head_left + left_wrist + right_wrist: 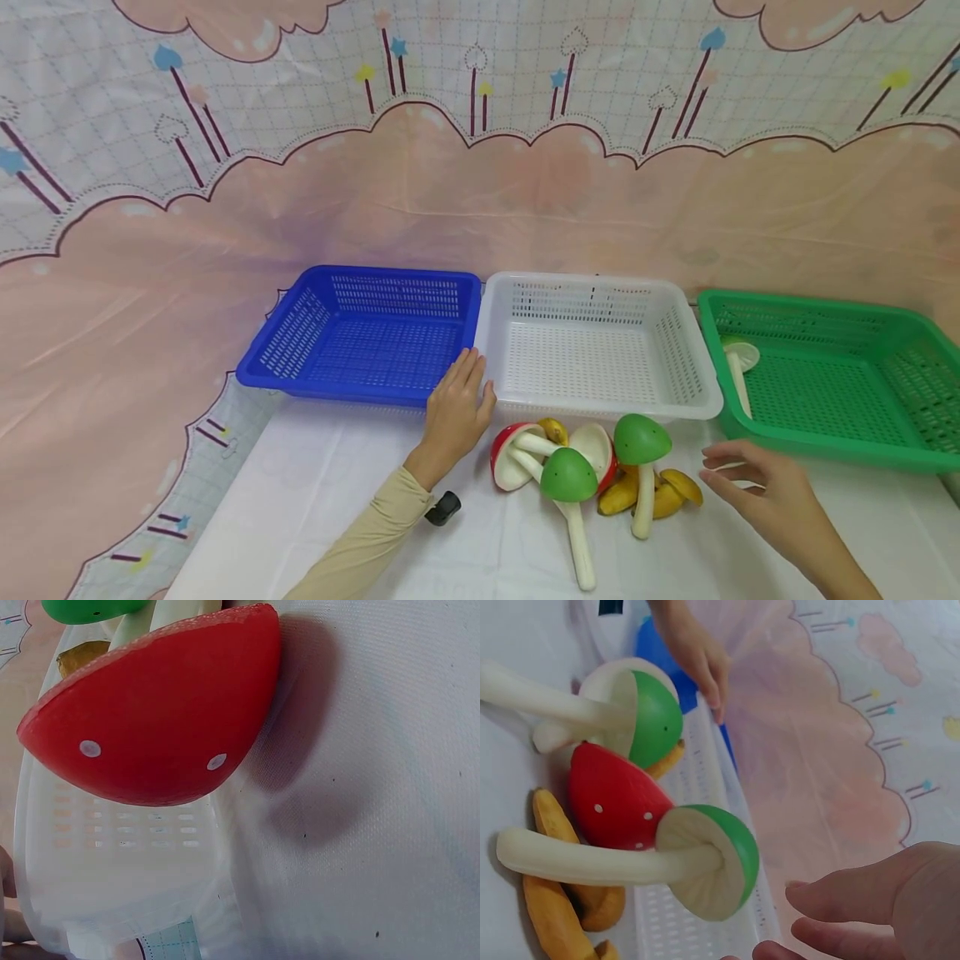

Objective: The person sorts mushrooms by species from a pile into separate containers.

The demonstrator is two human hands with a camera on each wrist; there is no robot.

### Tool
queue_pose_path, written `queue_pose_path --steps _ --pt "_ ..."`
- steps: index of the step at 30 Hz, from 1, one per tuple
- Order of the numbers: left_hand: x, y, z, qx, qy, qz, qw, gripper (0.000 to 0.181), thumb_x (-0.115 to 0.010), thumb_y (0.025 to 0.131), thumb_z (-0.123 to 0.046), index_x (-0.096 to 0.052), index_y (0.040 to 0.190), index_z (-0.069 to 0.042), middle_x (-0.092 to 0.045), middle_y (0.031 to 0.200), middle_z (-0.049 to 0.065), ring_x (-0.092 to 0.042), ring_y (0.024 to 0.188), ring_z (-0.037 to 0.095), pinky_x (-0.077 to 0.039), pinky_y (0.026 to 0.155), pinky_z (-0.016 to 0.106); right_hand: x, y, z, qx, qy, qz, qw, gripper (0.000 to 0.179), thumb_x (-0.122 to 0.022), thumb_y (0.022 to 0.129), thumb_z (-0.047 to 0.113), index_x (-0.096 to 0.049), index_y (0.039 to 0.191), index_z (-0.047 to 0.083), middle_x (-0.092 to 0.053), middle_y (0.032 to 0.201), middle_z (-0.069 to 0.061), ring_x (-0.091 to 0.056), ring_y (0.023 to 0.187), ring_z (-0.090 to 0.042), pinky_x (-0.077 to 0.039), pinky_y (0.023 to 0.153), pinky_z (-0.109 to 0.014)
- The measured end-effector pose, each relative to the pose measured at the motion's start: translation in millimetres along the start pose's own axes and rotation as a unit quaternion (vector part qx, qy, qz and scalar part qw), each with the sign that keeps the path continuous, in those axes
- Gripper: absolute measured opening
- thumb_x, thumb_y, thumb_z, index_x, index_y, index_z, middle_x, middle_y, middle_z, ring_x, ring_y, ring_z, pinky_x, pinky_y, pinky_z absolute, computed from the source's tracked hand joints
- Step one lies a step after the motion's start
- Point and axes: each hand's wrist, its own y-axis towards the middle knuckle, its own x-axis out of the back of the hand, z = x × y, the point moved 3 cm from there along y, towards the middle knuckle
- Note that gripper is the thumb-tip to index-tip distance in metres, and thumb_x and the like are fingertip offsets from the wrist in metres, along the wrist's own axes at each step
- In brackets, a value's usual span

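Note:
My left hand (457, 410) lies with fairly straight fingers at the front corner where the blue basket (360, 398) meets the white basket (600, 408), holding nothing. My right hand (765, 492) is to the right of the pile in front of the green basket (847, 450), fingers loosely bent and apart, nothing between them. Nearest to it are yellow bananas (667, 500) and a toy mushroom with a green cap (642, 439). Another green-capped mushroom (570, 475) overlaps two red-capped mushrooms (502, 450), (619, 799) further left. In the left wrist view a red cap (165, 712) looms large.
Inside the green basket, at its left end, lies one more green-capped mushroom (741, 358). Behind the white basket's near edge sits part of a small yellow fruit (553, 431) in the pile. A black band (444, 508) is near my left wrist. A patterned pink curtain (480, 200) hangs behind.

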Motion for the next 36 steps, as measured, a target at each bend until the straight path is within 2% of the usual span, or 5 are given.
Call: queue_pose_path --steps 8,15,23,30,36 --pt "1.4 0.7 -1.3 -0.001 0.0 -0.003 1.0 0.039 -0.055 0.09 -0.017 -0.061 0.12 0.006 -0.056 0.128 0.02 -0.05 0.123 0.033 -0.043 0.099 0.046 -17 -0.1 0 -0.033 0.025 0.022 0.9989 0.029 -0.074 0.083 0.02 -0.064 0.105 0.005 -0.067 0.098 -0.009 -0.064 0.078 -0.004 -0.053 0.064 -0.022" --pt "1.7 1.6 -2.0 0.002 -0.003 0.003 1.0 0.039 -0.055 0.089 -0.016 -0.061 0.121 0.006 -0.056 0.129 0.02 -0.05 0.124 0.032 -0.042 0.099 0.046 -30 1.5 -2 -0.054 0.024 0.023 0.998 0.032 -0.075 0.081 0.021 -0.064 0.104 0.002 -0.067 0.096 -0.008 -0.065 0.077 -0.014 -0.053 0.064 -0.021" --pt "2.0 2.1 -1.7 0.0 0.003 0.0 1.0 0.039 -0.054 0.09 -0.017 -0.061 0.121 0.006 -0.056 0.129 0.019 -0.05 0.123 0.032 -0.042 0.099 0.045 -48 -2.0 -4 -0.087 0.037 0.038 0.9948 0.034 -0.078 0.078 0.022 -0.063 0.103 0.004 -0.066 0.093 -0.007 -0.064 0.073 -0.012 -0.052 0.059 -0.023" --pt "2.1 2.2 -2.2 -0.002 0.004 0.003 1.0 0.039 -0.054 0.09 -0.017 -0.061 0.121 0.006 -0.056 0.129 0.019 -0.05 0.124 0.032 -0.042 0.1 0.045 -62 -1.4 -9 -0.134 0.05 0.062 0.9878 0.043 -0.079 0.076 0.02 -0.059 0.108 0.0 -0.066 0.091 -0.007 -0.064 0.077 -0.017 -0.052 0.06 -0.023" --pt "1.7 1.6 -1.9 -0.003 0.006 0.001 1.0 0.039 -0.054 0.09 -0.016 -0.061 0.12 0.007 -0.056 0.129 0.02 -0.05 0.124 0.032 -0.041 0.1 0.044 -73 -1.6 -13 -0.152 0.065 0.057 0.9845 0.046 -0.081 0.073 0.013 -0.056 0.108 -0.002 -0.066 0.085 -0.006 -0.062 0.072 -0.016 -0.052 0.055 -0.024"
